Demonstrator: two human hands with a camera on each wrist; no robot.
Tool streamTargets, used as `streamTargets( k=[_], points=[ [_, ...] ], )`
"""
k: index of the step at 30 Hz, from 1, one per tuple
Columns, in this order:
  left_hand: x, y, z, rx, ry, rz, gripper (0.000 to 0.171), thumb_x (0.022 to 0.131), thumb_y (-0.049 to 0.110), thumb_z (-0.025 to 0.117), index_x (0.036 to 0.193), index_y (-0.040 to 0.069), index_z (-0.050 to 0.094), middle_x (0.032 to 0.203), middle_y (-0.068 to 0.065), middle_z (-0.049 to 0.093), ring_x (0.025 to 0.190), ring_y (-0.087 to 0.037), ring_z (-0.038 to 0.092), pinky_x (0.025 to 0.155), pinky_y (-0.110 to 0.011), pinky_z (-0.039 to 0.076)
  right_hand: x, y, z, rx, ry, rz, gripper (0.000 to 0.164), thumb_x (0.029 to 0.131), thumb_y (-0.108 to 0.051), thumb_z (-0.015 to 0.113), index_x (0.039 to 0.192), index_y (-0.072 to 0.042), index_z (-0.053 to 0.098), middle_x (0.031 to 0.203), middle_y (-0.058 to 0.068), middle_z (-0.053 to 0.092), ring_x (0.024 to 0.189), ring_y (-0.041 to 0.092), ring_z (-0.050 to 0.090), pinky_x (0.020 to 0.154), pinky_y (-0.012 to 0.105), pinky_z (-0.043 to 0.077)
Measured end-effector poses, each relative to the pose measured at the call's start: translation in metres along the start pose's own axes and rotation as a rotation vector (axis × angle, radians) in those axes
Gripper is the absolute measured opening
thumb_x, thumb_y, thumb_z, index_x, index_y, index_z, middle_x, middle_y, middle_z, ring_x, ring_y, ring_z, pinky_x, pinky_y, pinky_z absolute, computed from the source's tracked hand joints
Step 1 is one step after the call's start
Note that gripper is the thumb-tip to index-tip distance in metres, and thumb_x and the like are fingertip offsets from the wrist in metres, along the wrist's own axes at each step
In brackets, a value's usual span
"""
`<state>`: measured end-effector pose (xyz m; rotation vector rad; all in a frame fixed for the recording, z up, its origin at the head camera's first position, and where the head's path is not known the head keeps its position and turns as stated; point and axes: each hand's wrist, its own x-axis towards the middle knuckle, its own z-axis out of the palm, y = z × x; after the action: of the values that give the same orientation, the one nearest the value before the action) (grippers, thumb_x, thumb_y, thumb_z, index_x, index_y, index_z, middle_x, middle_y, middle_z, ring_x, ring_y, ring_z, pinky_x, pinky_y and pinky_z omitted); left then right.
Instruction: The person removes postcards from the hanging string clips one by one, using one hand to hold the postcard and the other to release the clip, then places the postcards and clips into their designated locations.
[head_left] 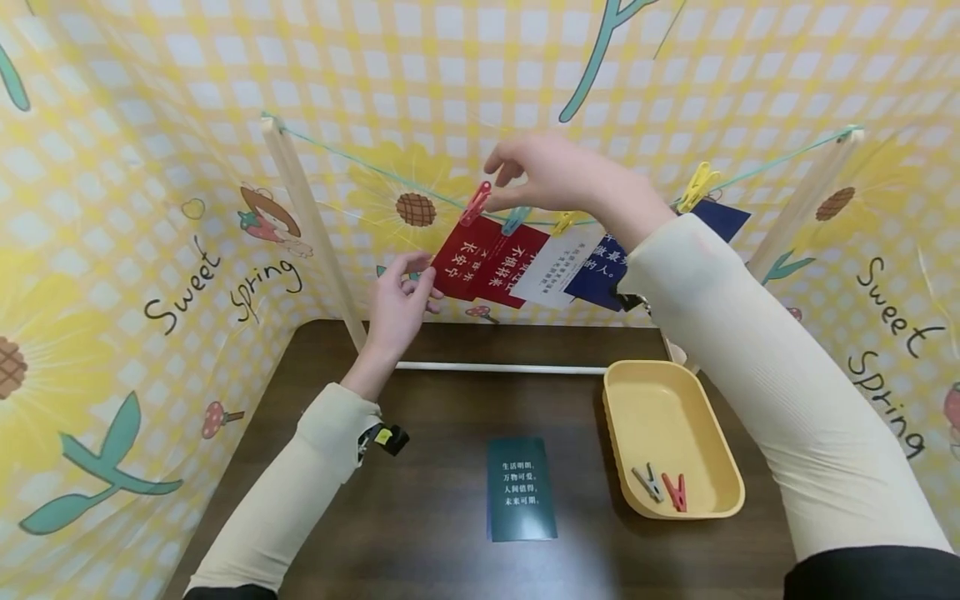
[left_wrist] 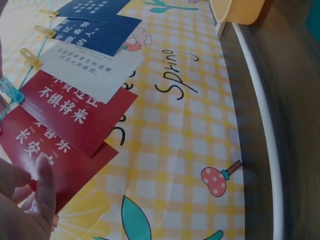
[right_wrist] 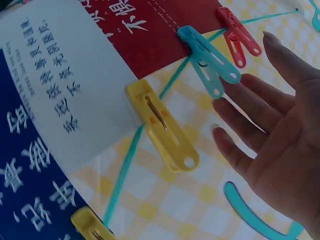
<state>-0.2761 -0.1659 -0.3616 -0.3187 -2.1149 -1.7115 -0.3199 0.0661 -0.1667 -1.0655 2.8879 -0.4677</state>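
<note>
A red card [head_left: 462,260] with white writing hangs at the left end of a row on a green string [head_left: 360,162]. My left hand [head_left: 401,304] pinches its left edge between thumb and fingers; the left wrist view has a fingertip over its printed face. A red clothespin [head_left: 475,205] sits on the string at the card's top. Beside it is my right hand [head_left: 551,175], fingers spread and loosely bent, the thumb close to the clothespin's handles [right_wrist: 252,48]. A teal clothespin [right_wrist: 207,60] grips the second red card [left_wrist: 75,112], near the right fingertips.
White [head_left: 551,267] and blue cards [head_left: 600,275] hang farther right under yellow clothespins [head_left: 697,187]. Wooden posts [head_left: 315,233] hold the string. On the brown table lie a dark green card [head_left: 521,492] and a yellow basket [head_left: 675,400] with two clothespins [head_left: 675,492] inside.
</note>
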Motion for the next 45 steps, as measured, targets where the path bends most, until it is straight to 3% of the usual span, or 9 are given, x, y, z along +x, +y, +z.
streamTargets(
  k=[9, 18, 24, 29, 36, 40, 45],
  points=[
    [0.001, 0.000, 0.005, -0.004, -0.022, 0.004, 0.023, 0.105, 0.008, 0.061, 0.124, -0.005, 0.065, 0.110, -0.023, 0.065, 0.065, -0.004, 0.066, 0.060, -0.027, 0.062, 0.012, 0.016, 0.007, 0.163, -0.055, -0.007, 0.038, 0.102, -0.033, 0.070, 0.128, -0.006, 0.068, 0.122, 0.011, 0.072, 0.114, 0.025, 0.066, 0.104, 0.043, 0.050],
    [0.000, 0.001, 0.009, -0.016, -0.013, 0.011, 0.021, 0.104, 0.007, 0.063, 0.120, -0.006, 0.068, 0.104, -0.024, 0.067, 0.066, -0.017, 0.069, 0.060, -0.029, 0.062, 0.014, 0.023, 0.012, 0.316, -0.046, 0.004, 0.042, 0.102, -0.029, 0.070, 0.136, -0.006, 0.064, 0.125, 0.010, 0.072, 0.118, 0.022, 0.065, 0.107, 0.042, 0.049],
    [0.001, 0.004, 0.011, -0.025, -0.016, 0.023, 0.021, 0.104, 0.006, 0.063, 0.120, -0.007, 0.068, 0.103, -0.025, 0.067, 0.064, -0.011, 0.068, 0.058, -0.023, 0.060, 0.014, 0.023, 0.014, 0.328, 0.007, -0.005, 0.036, 0.100, -0.026, 0.072, 0.129, -0.005, 0.068, 0.120, 0.009, 0.074, 0.113, 0.020, 0.066, 0.103, 0.039, 0.050],
    [0.001, 0.005, 0.012, -0.013, -0.006, 0.023, 0.020, 0.104, 0.006, 0.062, 0.119, -0.006, 0.069, 0.101, -0.023, 0.068, 0.062, -0.007, 0.067, 0.058, -0.028, 0.061, 0.014, 0.022, 0.017, 0.293, 0.083, -0.013, 0.030, 0.100, -0.027, 0.073, 0.123, -0.008, 0.073, 0.116, 0.006, 0.075, 0.110, 0.018, 0.065, 0.098, 0.036, 0.050],
    [0.002, 0.005, 0.010, -0.023, 0.000, 0.021, 0.020, 0.104, 0.006, 0.063, 0.117, -0.007, 0.070, 0.099, -0.024, 0.068, 0.064, -0.020, 0.069, 0.059, -0.035, 0.063, 0.013, 0.020, 0.022, 0.267, 0.174, -0.030, 0.023, 0.099, -0.027, 0.074, 0.114, -0.010, 0.078, 0.115, 0.003, 0.076, 0.115, 0.016, 0.057, 0.101, 0.037, 0.046],
    [0.002, 0.004, 0.009, -0.029, -0.001, 0.023, 0.020, 0.103, 0.006, 0.064, 0.117, -0.007, 0.070, 0.100, -0.025, 0.068, 0.065, -0.020, 0.068, 0.058, -0.029, 0.062, 0.013, 0.019, 0.022, 0.273, 0.190, -0.022, 0.023, 0.099, -0.027, 0.074, 0.113, -0.011, 0.079, 0.117, 0.002, 0.076, 0.117, 0.016, 0.055, 0.101, 0.036, 0.045],
    [0.001, 0.002, 0.007, -0.022, 0.002, 0.010, 0.020, 0.103, 0.006, 0.064, 0.118, -0.007, 0.069, 0.101, -0.026, 0.068, 0.064, -0.010, 0.067, 0.059, -0.029, 0.062, 0.012, 0.019, 0.023, 0.302, 0.182, -0.018, 0.024, 0.100, -0.026, 0.072, 0.117, -0.010, 0.078, 0.119, 0.003, 0.076, 0.115, 0.016, 0.061, 0.097, 0.033, 0.049]
  ],
)
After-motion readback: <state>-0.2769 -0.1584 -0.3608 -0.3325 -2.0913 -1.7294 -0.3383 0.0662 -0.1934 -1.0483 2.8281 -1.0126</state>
